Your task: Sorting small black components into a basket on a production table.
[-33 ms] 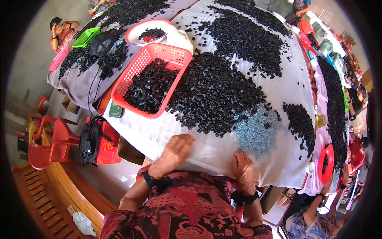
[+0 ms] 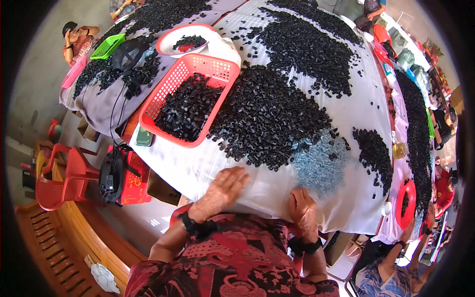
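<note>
My left hand (image 2: 225,188) is at the near edge of the white cloth (image 2: 198,171), palm down. Its fingers are stretched out and nothing shows in them. My right hand (image 2: 303,207) rests on the cloth with curled fingers, just below a heap of small clear bluish pieces (image 2: 320,168). Whatever its fingers may hold is hidden. Beyond both hands spreads a large pile of small black ring-like plastic parts (image 2: 272,114). Left of that pile stands a red perforated basket (image 2: 148,119), partly filled with black parts (image 2: 185,111).
A white basin with a red rim (image 2: 170,42) stands behind the basket. A green box (image 2: 144,137) lies at the table's left edge. Smaller black parts (image 2: 372,153) lie right. A red chair (image 2: 74,173) stands left on the floor. Other people (image 2: 396,272) sit around nearby tables.
My left hand has shifted slightly to the right, and its fingers reach out a little more. The right hand looks the same.
</note>
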Demonstrator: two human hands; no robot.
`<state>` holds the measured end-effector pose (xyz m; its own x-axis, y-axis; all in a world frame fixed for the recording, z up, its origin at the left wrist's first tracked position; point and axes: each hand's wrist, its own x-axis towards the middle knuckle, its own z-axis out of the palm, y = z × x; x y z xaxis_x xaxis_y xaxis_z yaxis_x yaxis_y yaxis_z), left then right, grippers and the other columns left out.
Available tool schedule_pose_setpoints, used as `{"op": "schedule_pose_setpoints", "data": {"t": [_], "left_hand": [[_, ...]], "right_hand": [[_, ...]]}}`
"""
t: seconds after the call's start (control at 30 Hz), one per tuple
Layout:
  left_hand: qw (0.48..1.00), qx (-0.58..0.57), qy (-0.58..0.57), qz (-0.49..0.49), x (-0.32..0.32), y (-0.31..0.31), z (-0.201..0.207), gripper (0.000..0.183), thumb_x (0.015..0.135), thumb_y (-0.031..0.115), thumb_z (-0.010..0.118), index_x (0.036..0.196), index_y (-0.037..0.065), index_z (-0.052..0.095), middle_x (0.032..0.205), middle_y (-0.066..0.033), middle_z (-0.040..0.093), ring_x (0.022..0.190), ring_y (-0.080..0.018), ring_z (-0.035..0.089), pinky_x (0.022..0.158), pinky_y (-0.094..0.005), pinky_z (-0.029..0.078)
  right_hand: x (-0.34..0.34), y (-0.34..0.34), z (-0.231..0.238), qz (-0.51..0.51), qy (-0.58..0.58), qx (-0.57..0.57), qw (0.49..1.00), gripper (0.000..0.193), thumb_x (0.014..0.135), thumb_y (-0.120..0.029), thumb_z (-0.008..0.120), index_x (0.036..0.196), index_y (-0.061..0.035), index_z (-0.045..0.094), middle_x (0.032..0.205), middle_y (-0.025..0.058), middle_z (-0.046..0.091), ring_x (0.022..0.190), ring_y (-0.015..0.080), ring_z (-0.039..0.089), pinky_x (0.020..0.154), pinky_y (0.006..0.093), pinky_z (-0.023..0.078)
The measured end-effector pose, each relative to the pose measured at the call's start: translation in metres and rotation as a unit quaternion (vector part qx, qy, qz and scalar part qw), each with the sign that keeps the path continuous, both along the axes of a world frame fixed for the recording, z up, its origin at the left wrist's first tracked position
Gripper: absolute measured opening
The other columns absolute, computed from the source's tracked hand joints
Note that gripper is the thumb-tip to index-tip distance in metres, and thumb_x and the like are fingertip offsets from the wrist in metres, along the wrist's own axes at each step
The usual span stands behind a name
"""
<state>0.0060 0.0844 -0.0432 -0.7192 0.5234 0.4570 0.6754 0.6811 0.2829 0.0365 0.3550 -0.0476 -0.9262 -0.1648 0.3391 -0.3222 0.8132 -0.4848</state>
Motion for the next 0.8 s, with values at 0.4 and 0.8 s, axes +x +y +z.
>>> {"op": "schedule_pose_setpoints", "data": {"t": [0.4,0.8], "left_hand": [[0.950,-0.041,0.051,0.307,0.011,-0.077,0.000,0.007,0.073,0.002,0.065,0.077,0.005,0.059,0.069,-0.0082,0.058,0.062,-0.0259,0.054,0.063,-0.0390,0.044],[0.968,0.030,-0.064,0.243,-0.039,-0.010,-0.026,0.018,0.072,0.011,0.069,0.085,0.006,0.058,0.080,-0.0110,0.061,0.073,-0.0317,0.058,0.069,-0.0418,0.045]], "right_hand": [[-0.001,-0.003,0.007,0.013,0.002,-0.002,1.000,0.005,0.081,-0.002,0.058,0.084,-0.0038,0.054,0.073,0.0135,0.053,0.062,0.0316,0.057,0.054,0.0404,0.047],[0.002,-0.011,0.013,0.046,0.001,0.001,0.999,0.010,0.077,-0.002,0.059,0.084,-0.0047,0.054,0.072,0.0120,0.053,0.061,0.0302,0.057,0.053,0.0393,0.047]]}}
